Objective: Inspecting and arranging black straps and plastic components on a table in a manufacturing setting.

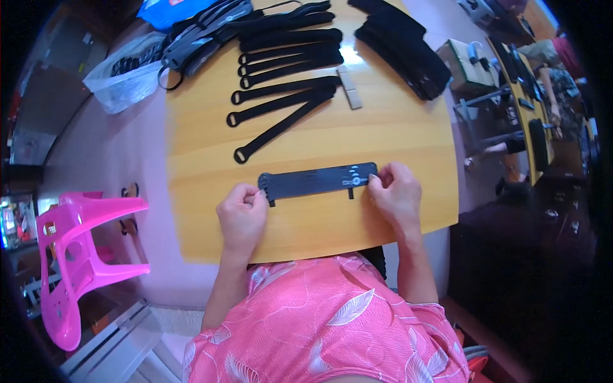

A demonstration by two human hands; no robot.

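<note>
Flat black plastic strip with two small tabs [317, 180] lies crosswise on the round wooden table [383, 134], near its 6 o'clock edge. Left hand [242, 214] pinches the strip's rounded end at 9 o'clock. Right hand [396, 191] pinches the opposite end at 3 o'clock. Row of black looped fabric straps [281, 105] lies at 12 o'clock, well apart. Pink plastic stool [73, 255] at 9 o'clock, off the table.

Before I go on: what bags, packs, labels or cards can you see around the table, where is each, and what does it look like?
Clear plastic bag: off the table's far left corner, crumpled, dark pieces inside.
Blue plastic pack: far left edge, glossy, partly under grey-black straps.
Dark flat card: near edge of the wooden table, long, pale markings at its right end; left hand and right hand pinch its ends.
</note>
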